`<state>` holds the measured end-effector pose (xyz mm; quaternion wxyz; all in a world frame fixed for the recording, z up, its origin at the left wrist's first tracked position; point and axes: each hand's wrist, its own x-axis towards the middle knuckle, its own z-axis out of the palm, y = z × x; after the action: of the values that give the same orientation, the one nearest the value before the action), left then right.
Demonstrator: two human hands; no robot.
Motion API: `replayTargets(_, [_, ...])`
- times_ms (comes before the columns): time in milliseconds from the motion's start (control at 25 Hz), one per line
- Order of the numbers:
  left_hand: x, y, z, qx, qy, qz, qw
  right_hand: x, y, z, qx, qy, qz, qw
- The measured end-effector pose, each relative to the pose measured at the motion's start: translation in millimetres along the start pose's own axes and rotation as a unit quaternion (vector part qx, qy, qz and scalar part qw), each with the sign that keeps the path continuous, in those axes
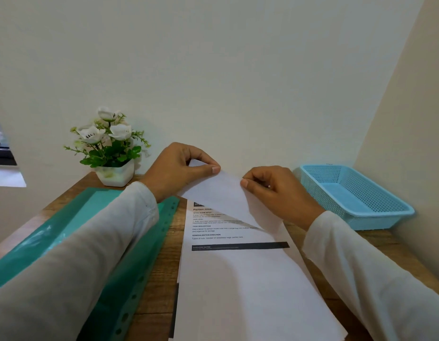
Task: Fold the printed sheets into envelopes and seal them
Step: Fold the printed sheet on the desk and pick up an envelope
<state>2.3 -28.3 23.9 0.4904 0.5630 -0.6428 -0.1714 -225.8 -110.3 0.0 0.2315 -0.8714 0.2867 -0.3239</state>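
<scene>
Two hands, left and right, pinch the printed sheet by its top edge.

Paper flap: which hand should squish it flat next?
Probably the right hand: it pinches the flap with its palm already over that side of the printed sheet, while the left hand pinches the flap's far tip, steadying it.

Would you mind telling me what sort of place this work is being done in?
Probably a home or office desk corner: a wooden table against plain walls, holding a potted plant, a green punched folder and a blue basket.
</scene>
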Motion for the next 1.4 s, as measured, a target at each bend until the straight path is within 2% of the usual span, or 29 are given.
replayTargets(320, [4.1,-17.7,-21.2,-0.007,0.068,-0.03,0.997,0.6,19.8,-32.2,0.044,0.024,0.061,0.997])
replayTargets(400, [4.7,-21.0,-25.6,0.044,0.049,-0.038,0.997,0.7,19.3,-37.4,0.036,0.069,0.066,0.995])
replayTargets(520, [3.7,-19.0,-17.8,0.163,-0.016,-0.008,0.986,1.6,8.3,-37.4,0.052,0.116,0.036,0.991])
replayTargets(600, [2.9,-8.7,-3.0,0.174,-0.047,0.029,0.983,2.9,-5.7,-32.3,0.076,0.107,-0.002,0.991])
replayTargets(680, [3.3,4.6,9.3,0.164,-0.037,0.062,0.984,4.0,-17.7,-28.8,0.087,0.098,-0.032,0.991])
replayTargets(920, [0.1,22.4,13.3,0.076,-0.009,0.036,0.996,1.8,-27.8,-34.2,0.162,0.146,-0.02,0.976])
replayTargets(1040, [-2.1,23.1,18.2,-0.033,0.015,0.001,0.999,3.2,-30.3,-31.4,0.237,0.186,0.003,0.953])
replayTargets(1240, [-7.0,26.2,31.7,-0.231,0.014,-0.047,0.972,3.9,-32.5,-23.3,0.329,0.176,0.048,0.927])
replayTargets(1400, [-4.8,24.7,38.6,-0.262,-0.005,-0.054,0.963,4.1,-34.0,-21.4,0.314,0.194,0.052,0.928])
